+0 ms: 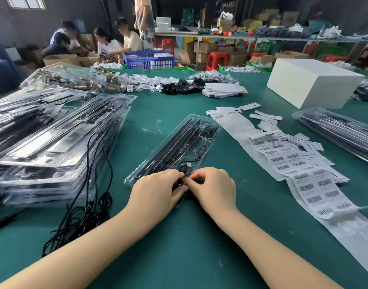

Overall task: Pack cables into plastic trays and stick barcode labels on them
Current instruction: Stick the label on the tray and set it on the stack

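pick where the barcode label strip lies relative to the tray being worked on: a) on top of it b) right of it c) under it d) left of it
b: the barcode label strip lies on the green table to the right of the clear tray, apart from it, while the left hand and right hand handle the black cable at the tray's near end.

Dim workshop: window [25, 2] upper left, red stools [216, 59] under a long cluttered bench [262, 36].
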`<state>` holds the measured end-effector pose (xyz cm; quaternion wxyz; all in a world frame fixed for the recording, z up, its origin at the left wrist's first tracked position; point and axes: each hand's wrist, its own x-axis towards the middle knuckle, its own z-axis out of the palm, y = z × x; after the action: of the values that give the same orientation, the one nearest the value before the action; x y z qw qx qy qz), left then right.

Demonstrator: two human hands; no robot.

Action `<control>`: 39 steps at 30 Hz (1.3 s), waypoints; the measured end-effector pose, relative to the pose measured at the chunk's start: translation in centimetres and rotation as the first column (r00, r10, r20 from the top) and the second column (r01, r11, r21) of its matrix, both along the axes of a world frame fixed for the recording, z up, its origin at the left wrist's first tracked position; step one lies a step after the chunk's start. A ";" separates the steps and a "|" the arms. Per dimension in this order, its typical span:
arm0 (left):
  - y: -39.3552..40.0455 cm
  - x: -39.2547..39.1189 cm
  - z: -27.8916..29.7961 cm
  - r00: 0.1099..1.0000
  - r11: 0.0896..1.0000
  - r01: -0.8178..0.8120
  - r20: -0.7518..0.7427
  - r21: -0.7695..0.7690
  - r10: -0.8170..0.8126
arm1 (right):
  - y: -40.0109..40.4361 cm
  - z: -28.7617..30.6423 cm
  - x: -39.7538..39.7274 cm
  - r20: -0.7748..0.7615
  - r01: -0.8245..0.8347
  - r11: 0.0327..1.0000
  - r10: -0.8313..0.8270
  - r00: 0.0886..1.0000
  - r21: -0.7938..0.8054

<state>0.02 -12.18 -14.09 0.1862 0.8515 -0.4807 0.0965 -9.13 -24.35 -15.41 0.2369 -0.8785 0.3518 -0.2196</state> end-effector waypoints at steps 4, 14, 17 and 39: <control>-2.4 1.2 0.0 0.997 1.000 -0.019 -0.071 -0.019 0.018 | -1.6 0.6 1.0 -0.030 0.041 0.998 -0.040 0.999 0.040; -4.5 1.4 -0.5 0.967 0.992 -0.104 -0.240 -0.073 0.084 | -5.3 1.2 2.1 -0.052 -0.025 0.975 0.037 0.998 0.219; -4.5 1.4 -0.2 0.974 0.995 -0.094 -0.211 -0.037 0.085 | -6.2 1.8 1.6 -0.024 -0.132 0.948 0.145 0.989 0.289; -4.7 1.9 -0.6 0.991 0.993 -0.106 -0.083 0.043 0.109 | -30.3 3.3 -8.4 -0.513 0.234 0.904 -0.401 0.759 -0.359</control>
<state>1.94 -16.85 -14.66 0.1847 0.8829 -0.4274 0.0608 -17.50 -54.66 -12.14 -0.0450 -0.8537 0.5180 -0.0274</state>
